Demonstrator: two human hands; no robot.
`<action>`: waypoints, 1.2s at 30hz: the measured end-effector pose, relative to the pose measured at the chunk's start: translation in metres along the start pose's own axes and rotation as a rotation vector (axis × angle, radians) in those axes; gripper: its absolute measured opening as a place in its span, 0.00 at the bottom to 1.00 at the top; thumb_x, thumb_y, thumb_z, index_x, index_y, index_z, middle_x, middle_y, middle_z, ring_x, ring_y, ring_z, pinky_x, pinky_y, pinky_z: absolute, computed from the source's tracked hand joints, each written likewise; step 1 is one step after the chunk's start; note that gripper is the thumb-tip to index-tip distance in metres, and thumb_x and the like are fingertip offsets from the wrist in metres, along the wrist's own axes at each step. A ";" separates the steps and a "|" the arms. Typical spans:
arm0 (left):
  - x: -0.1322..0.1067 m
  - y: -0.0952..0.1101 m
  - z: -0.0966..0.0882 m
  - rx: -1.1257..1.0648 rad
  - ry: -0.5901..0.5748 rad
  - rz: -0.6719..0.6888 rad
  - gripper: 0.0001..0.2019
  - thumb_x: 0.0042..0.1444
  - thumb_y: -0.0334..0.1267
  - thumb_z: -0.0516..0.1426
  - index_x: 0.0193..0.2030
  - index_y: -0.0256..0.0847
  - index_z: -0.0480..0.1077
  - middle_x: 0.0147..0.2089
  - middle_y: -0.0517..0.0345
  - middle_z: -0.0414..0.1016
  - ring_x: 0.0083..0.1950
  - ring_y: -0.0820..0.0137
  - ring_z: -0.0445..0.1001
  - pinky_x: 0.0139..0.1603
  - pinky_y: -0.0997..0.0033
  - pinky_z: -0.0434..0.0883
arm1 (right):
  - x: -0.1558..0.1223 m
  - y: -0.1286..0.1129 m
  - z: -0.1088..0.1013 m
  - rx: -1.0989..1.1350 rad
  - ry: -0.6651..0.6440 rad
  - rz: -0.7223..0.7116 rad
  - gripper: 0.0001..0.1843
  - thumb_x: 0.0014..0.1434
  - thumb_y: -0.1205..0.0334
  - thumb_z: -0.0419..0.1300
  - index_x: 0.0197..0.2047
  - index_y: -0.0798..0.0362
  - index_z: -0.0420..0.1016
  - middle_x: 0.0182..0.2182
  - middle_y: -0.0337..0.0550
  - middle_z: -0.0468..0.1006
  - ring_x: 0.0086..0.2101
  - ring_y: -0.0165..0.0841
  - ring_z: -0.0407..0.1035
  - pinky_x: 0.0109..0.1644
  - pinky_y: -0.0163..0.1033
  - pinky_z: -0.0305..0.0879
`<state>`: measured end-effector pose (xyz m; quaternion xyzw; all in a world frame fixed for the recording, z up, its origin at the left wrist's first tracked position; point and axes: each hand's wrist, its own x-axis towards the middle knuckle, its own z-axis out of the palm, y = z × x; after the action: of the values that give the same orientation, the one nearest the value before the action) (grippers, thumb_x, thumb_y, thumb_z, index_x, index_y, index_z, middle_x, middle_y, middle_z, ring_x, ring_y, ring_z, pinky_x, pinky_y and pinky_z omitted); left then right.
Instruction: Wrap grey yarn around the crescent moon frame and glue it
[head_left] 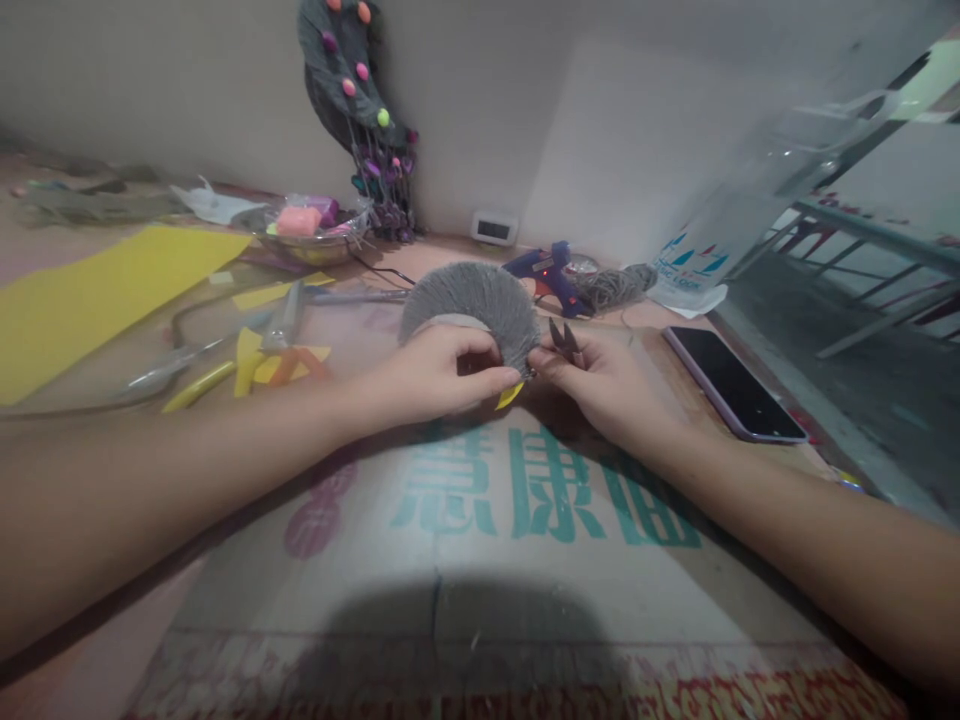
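A curved form wrapped in grey yarn (480,295) stands on the cardboard in front of me. My left hand (457,368) is closed around its lower inner edge, with thumb and fingers pinching it. At the form's lower right end, the fingertips of my right hand (589,375) pinch together, touching or very near the yarn. Two dark pointed blades, which look like small scissors (566,342), poke up from my right hand; their handles are hidden in the palm. A bit of yellow (509,396) shows under the form, beside my left thumb.
Behind the form lie a purple glue gun (553,276) and a grey yarn bundle (616,288). A phone (735,384) rests at right, near a clear plastic bag (697,240). Yellow sheet (112,300), paper scraps (281,365) and a bowl (322,245) occupy the left. A decorated crescent (337,90) stands against the wall.
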<state>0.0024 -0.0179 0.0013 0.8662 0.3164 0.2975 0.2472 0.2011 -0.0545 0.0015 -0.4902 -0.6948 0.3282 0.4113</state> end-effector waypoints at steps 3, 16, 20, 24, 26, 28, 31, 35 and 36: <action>-0.001 0.000 0.000 0.018 0.008 0.034 0.13 0.56 0.43 0.58 0.25 0.38 0.72 0.24 0.61 0.72 0.28 0.74 0.66 0.30 0.73 0.60 | 0.001 0.000 0.000 0.020 -0.007 -0.010 0.08 0.58 0.58 0.60 0.30 0.52 0.72 0.29 0.39 0.73 0.33 0.33 0.67 0.37 0.38 0.66; -0.001 0.000 -0.001 0.051 -0.017 0.041 0.10 0.56 0.42 0.58 0.27 0.39 0.72 0.27 0.60 0.73 0.30 0.72 0.68 0.34 0.72 0.62 | 0.000 0.003 -0.002 0.063 -0.089 -0.025 0.19 0.62 0.45 0.61 0.30 0.50 0.66 0.20 0.34 0.61 0.22 0.28 0.58 0.23 0.35 0.57; -0.002 -0.001 -0.002 0.018 -0.036 0.058 0.12 0.59 0.43 0.57 0.28 0.38 0.72 0.27 0.61 0.73 0.31 0.72 0.68 0.34 0.72 0.62 | 0.001 0.006 -0.002 -0.002 -0.084 -0.063 0.17 0.64 0.47 0.58 0.32 0.50 0.65 0.20 0.32 0.58 0.19 0.25 0.53 0.21 0.33 0.51; -0.002 0.000 -0.004 -0.027 -0.038 0.049 0.12 0.61 0.41 0.56 0.29 0.38 0.73 0.28 0.61 0.72 0.32 0.72 0.69 0.35 0.73 0.63 | 0.001 0.007 -0.003 0.004 -0.080 -0.072 0.15 0.64 0.49 0.58 0.32 0.51 0.65 0.22 0.32 0.59 0.20 0.25 0.52 0.21 0.33 0.51; -0.002 0.000 -0.005 -0.075 -0.035 0.008 0.15 0.62 0.43 0.54 0.28 0.38 0.73 0.28 0.60 0.73 0.32 0.71 0.70 0.35 0.72 0.64 | 0.001 0.007 -0.004 0.033 -0.081 -0.046 0.15 0.63 0.50 0.59 0.32 0.51 0.66 0.22 0.32 0.59 0.20 0.25 0.52 0.22 0.32 0.51; -0.003 0.000 -0.005 -0.172 -0.036 -0.074 0.19 0.64 0.47 0.52 0.28 0.38 0.72 0.28 0.58 0.75 0.33 0.70 0.72 0.36 0.72 0.67 | 0.001 0.006 -0.004 0.068 -0.105 -0.010 0.14 0.63 0.50 0.60 0.33 0.51 0.67 0.21 0.32 0.60 0.20 0.25 0.52 0.22 0.33 0.52; -0.003 0.001 -0.005 -0.313 -0.040 -0.193 0.20 0.64 0.50 0.51 0.30 0.38 0.73 0.31 0.56 0.77 0.34 0.70 0.74 0.37 0.72 0.70 | 0.000 0.005 -0.002 0.098 -0.174 0.014 0.13 0.63 0.51 0.60 0.34 0.51 0.68 0.21 0.32 0.62 0.20 0.26 0.55 0.23 0.34 0.55; -0.004 0.008 -0.006 -0.264 -0.017 -0.296 0.19 0.63 0.49 0.52 0.28 0.38 0.71 0.26 0.59 0.74 0.28 0.72 0.70 0.31 0.74 0.66 | -0.002 0.005 -0.003 -0.053 -0.149 -0.044 0.12 0.65 0.51 0.57 0.38 0.51 0.70 0.26 0.36 0.71 0.25 0.30 0.65 0.28 0.36 0.63; -0.004 0.010 -0.007 -0.222 0.015 -0.324 0.20 0.63 0.49 0.52 0.27 0.39 0.71 0.24 0.60 0.72 0.28 0.72 0.70 0.30 0.74 0.65 | -0.003 0.006 -0.004 -0.126 -0.103 -0.106 0.12 0.66 0.51 0.56 0.40 0.51 0.70 0.30 0.39 0.74 0.29 0.32 0.69 0.32 0.38 0.66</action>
<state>-0.0004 -0.0262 0.0109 0.7692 0.4188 0.2933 0.3834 0.2076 -0.0550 -0.0023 -0.4600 -0.7592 0.2864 0.3605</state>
